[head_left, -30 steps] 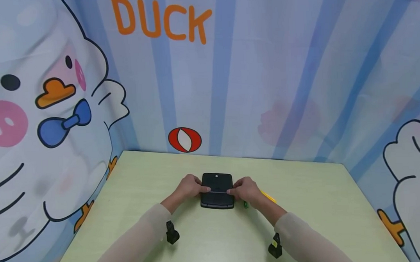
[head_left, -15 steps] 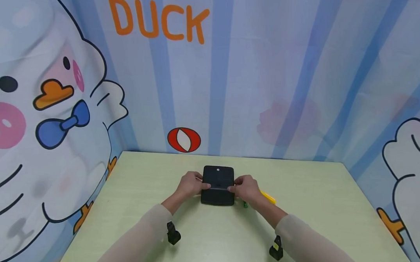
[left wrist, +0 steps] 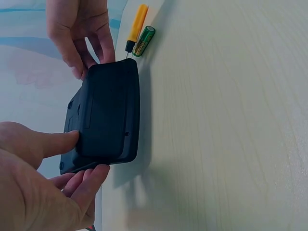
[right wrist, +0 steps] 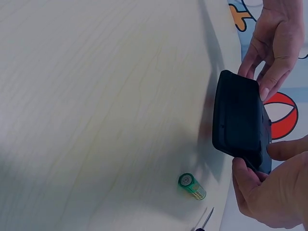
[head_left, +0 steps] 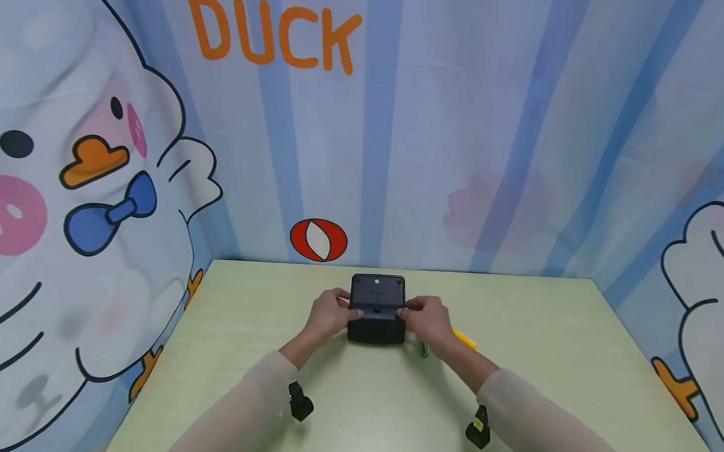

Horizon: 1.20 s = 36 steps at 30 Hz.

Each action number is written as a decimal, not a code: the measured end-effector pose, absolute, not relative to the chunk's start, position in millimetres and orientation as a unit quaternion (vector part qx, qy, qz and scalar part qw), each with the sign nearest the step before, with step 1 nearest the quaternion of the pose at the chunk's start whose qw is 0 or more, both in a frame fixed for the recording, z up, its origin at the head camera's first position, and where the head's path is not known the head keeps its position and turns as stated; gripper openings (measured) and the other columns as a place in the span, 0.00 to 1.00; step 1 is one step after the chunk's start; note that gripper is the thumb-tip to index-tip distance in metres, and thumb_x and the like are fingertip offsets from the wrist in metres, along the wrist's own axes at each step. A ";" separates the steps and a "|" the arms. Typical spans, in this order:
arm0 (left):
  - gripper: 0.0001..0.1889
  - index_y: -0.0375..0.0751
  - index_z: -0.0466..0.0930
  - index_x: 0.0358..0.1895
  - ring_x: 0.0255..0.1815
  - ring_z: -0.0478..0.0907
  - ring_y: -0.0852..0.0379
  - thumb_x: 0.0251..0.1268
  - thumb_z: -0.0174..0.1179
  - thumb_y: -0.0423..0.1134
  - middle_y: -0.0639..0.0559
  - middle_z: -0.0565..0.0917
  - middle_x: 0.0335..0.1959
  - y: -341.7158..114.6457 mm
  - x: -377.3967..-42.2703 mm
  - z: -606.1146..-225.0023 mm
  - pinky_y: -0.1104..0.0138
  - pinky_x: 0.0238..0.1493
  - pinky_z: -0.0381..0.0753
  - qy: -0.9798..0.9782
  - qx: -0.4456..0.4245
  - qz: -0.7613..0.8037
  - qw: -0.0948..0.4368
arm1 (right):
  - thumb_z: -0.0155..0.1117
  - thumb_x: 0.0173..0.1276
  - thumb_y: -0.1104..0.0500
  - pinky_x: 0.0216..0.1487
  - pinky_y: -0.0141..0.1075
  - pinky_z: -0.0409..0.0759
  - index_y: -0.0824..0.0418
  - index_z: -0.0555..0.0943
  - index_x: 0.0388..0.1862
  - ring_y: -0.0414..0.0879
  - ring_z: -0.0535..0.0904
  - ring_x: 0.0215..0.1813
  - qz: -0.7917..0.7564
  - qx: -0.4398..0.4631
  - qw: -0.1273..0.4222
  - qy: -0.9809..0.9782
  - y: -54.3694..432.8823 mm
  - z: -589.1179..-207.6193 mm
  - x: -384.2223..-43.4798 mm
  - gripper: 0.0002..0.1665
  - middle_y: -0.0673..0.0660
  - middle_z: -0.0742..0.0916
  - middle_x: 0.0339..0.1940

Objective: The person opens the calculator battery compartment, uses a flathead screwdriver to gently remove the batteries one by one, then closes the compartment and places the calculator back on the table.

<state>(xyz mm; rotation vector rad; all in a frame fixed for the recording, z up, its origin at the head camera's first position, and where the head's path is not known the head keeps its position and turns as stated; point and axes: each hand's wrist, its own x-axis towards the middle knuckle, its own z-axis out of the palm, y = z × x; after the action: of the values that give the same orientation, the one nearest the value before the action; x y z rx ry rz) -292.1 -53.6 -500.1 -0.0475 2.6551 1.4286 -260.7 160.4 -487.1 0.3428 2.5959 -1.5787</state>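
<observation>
A black calculator (head_left: 377, 291) is held up at a tilt close over the table, its underside with small corner feet turned toward the head camera. My left hand (head_left: 329, 313) grips its left edge, thumb on the underside and fingers behind. On the opposite edge, my right hand (head_left: 428, 317) pinches it the same way. The left wrist view shows the thick, rounded end of the calculator (left wrist: 108, 115) facing that camera. Its front face is hidden in all views.
Just right of the calculator, a green battery (left wrist: 144, 41) lies on the pale table (head_left: 370, 414) beside a screwdriver with a yellow handle (left wrist: 137, 23). A curtain with duck drawings (head_left: 407, 150) hangs along the back and sides.
Both hands have raised the calculator slightly away from me and tipped it, so its thick near end now faces forward more. The grip on both edges is unchanged.
</observation>
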 end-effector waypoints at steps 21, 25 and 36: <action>0.23 0.35 0.82 0.62 0.41 0.81 0.48 0.65 0.75 0.35 0.42 0.85 0.43 -52.0 -290.0 -497.6 0.60 0.40 0.85 0.859 -0.027 0.510 0.044 | 0.70 0.72 0.66 0.47 0.41 0.90 0.72 0.84 0.57 0.53 0.90 0.44 -0.536 0.116 0.032 0.836 162.0 -489.2 -263.4 0.17 0.64 0.88 0.45; 0.23 0.35 0.82 0.62 0.41 0.81 0.48 0.65 0.75 0.37 0.42 0.85 0.44 -51.5 -289.8 -498.7 0.60 0.39 0.84 0.857 -0.027 0.512 0.041 | 0.71 0.72 0.65 0.46 0.40 0.90 0.72 0.84 0.57 0.53 0.90 0.44 -0.535 0.117 0.031 0.836 162.6 -490.1 -264.1 0.17 0.64 0.89 0.45; 0.23 0.35 0.82 0.63 0.41 0.81 0.48 0.70 0.71 0.40 0.43 0.85 0.44 -52.4 -289.5 -497.5 0.60 0.40 0.84 0.855 -0.033 0.516 0.037 | 0.67 0.76 0.65 0.47 0.42 0.90 0.72 0.82 0.61 0.55 0.89 0.46 -0.551 0.113 0.032 0.826 160.1 -489.7 -264.4 0.18 0.65 0.86 0.49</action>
<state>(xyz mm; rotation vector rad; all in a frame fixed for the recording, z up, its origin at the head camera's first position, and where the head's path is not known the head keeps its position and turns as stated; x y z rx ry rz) -289.5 -52.4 -497.5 -0.1024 2.6250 1.5856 -264.4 160.1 -489.7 0.3487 2.5441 -1.6977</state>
